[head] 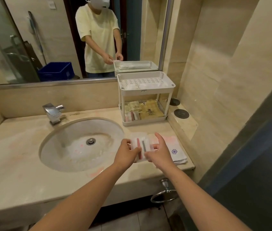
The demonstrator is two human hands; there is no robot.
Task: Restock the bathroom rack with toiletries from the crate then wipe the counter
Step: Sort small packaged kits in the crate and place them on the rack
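Both hands hold a small stack of clear toiletry packets, with a pink and a grey stick inside, above the counter right of the sink. My left hand grips the stack's left edge and my right hand pinches its right edge, thumb raised. The white two-tier rack stands at the back right of the counter; its lower tier holds yellow sachets and pink-striped packets, its top tier holds white packets. A folded white cloth with a purple flower lies under my right hand.
The round sink with a chrome tap fills the counter's middle. The mirror shows a blue crate behind me. Two round dark caps sit on the ledge right of the rack. A towel ring hangs below the counter edge.
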